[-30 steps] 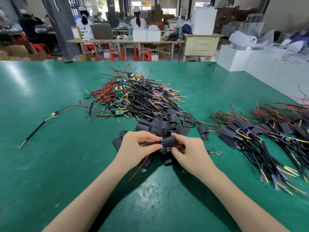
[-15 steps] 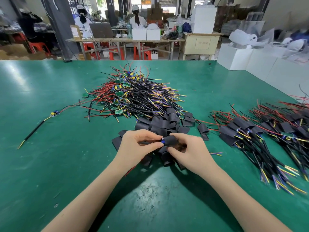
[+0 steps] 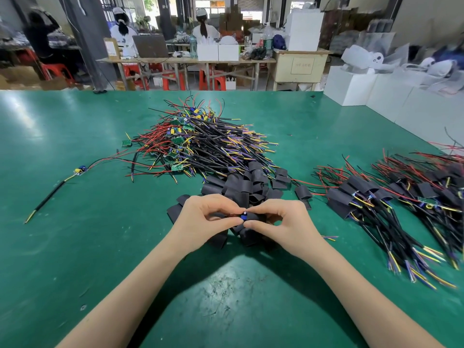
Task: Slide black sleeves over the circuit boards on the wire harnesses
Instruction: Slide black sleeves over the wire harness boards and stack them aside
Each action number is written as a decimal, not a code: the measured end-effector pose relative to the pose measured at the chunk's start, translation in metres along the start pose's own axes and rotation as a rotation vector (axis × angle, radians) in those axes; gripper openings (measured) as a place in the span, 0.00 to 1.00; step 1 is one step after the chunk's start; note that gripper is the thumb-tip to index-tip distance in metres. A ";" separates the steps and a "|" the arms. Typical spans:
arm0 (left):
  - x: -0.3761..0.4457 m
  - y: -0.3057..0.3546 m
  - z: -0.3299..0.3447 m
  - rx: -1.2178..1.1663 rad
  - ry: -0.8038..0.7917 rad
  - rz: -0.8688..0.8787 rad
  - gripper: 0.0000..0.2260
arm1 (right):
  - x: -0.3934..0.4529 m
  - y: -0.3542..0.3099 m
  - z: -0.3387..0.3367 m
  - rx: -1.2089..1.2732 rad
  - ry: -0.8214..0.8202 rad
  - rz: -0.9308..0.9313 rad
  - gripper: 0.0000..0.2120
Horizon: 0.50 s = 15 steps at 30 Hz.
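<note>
Head view: our left hand [image 3: 200, 217] and right hand [image 3: 283, 222] pinch one black sleeve [image 3: 253, 216] and its blue-tipped board [image 3: 243, 216] just before the sleeve pile [image 3: 241, 187].

At the centre of the frame, the left hand [image 3: 200, 217] and the right hand [image 3: 281, 222] meet fingertip to fingertip, pinching a small board with a blue part [image 3: 243, 216] at the mouth of a black sleeve [image 3: 254, 217]. Just above them lies a heap of loose black sleeves [image 3: 241, 187]. Further up is a tangle of bare wire harnesses [image 3: 200, 144] with green boards. At the right sit bundles of sleeved harnesses [image 3: 376, 207]. One lone harness [image 3: 57, 187] lies at the left on the green table [image 3: 75, 247].
</note>
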<state>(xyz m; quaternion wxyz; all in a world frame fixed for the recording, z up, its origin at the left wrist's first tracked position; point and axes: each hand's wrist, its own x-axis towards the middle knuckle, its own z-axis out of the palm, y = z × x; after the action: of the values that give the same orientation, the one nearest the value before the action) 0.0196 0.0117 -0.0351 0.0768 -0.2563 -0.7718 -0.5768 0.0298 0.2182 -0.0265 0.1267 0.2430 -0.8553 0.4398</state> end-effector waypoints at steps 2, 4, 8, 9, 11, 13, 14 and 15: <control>0.000 0.000 -0.001 0.016 -0.001 0.013 0.09 | 0.000 -0.001 0.001 -0.007 0.008 -0.010 0.10; 0.001 0.001 0.000 -0.006 0.009 -0.001 0.10 | 0.001 -0.002 0.002 0.043 0.032 0.029 0.13; 0.002 0.001 -0.002 -0.097 0.080 -0.110 0.09 | 0.003 0.002 -0.003 0.044 0.087 0.194 0.13; 0.002 0.001 -0.002 -0.095 0.094 -0.122 0.09 | 0.003 0.003 -0.004 0.011 0.069 0.199 0.11; 0.003 0.001 -0.003 -0.093 0.111 -0.126 0.09 | 0.001 0.003 -0.003 -0.049 0.025 0.163 0.08; 0.003 0.001 -0.002 -0.102 0.118 -0.140 0.08 | 0.000 0.002 -0.001 -0.134 0.008 0.096 0.07; 0.003 0.001 -0.001 -0.104 0.119 -0.150 0.08 | -0.001 0.002 0.000 -0.158 0.010 0.074 0.08; 0.002 0.001 0.000 -0.101 0.124 -0.156 0.08 | -0.001 0.002 0.001 -0.162 0.017 0.065 0.09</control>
<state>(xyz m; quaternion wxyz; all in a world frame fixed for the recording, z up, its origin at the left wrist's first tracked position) 0.0184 0.0131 -0.0333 0.0662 -0.1628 -0.7531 -0.6340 0.0293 0.2187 -0.0288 0.1386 0.2004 -0.8943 0.3752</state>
